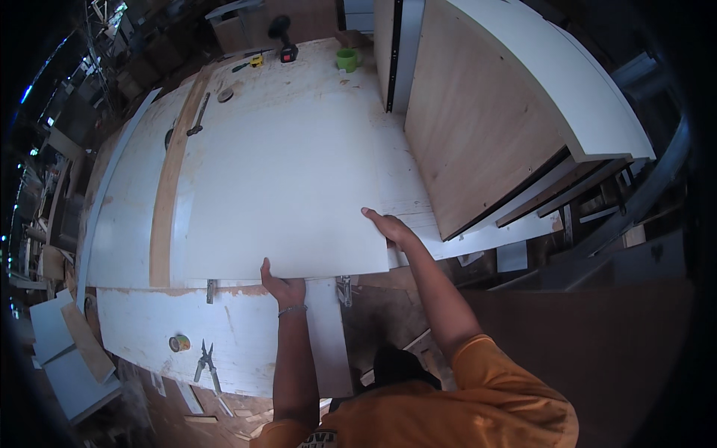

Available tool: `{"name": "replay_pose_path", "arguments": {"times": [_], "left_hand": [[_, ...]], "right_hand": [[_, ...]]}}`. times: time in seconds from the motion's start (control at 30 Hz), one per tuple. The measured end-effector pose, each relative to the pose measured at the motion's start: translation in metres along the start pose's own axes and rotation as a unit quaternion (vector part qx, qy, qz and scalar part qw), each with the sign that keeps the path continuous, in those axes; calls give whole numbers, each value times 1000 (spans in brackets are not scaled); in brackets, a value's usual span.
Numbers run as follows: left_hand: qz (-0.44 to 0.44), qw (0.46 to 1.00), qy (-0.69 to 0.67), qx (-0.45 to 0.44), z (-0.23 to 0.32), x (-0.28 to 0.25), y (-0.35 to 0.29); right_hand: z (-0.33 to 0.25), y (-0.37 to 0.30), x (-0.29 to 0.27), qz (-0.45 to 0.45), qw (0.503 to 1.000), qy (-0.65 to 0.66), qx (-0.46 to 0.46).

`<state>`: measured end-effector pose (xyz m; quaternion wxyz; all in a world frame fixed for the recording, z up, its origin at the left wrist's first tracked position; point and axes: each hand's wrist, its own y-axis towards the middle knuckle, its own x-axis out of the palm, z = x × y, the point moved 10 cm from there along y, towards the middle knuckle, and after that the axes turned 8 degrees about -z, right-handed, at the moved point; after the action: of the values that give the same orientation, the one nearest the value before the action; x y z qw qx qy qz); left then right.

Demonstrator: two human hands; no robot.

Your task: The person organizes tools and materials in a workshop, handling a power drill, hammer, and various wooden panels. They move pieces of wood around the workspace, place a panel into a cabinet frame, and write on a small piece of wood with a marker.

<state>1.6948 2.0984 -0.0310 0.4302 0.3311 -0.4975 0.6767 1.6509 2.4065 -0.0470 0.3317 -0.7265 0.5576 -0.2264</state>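
Observation:
A large white panel (287, 187) lies over the white worktable (127, 231). My left hand (282, 287) grips its near edge, thumb up along the edge and fingers hidden underneath. At the panel's right edge, close to the near corner, my right hand (387, 227) has its thumb on top and its other fingers mostly out of sight below. Along the panel's left side runs a long wooden strip (173, 175), with a hammer (199, 114) beside it. To the right of my right hand stands a cabinet carcass (485, 119) with plywood sides and white faces.
At the far end are a cordless drill (287, 51), a green cup (346, 60) and a yellow tape measure (256, 60). A lower white surface (246, 336) nearby bears pliers (207, 364) and a small tin (179, 343). Board offcuts (67, 351) lean at left.

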Motion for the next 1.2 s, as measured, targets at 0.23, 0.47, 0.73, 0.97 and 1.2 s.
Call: {"name": "replay_pose_path", "arguments": {"times": [0.23,0.47,0.73,0.97,1.2], "left_hand": [[-63,998,-19,-2,20,0,0],[-23,999,18,22,41,-7,10],[83,952,261,135,76,-9,-17],[-13,958,264,114,138,85,-39],[-80,939,264,206,170,78,-138]], "right_hand": [[15,-18,58,-73,996,30,-42],[-4,-17,41,18,996,-11,-90],[-17,-24,61,-203,931,268,-139],[-78,-40,95,-353,837,364,-204],[-60,-163,146,-158,907,317,-228]]}}
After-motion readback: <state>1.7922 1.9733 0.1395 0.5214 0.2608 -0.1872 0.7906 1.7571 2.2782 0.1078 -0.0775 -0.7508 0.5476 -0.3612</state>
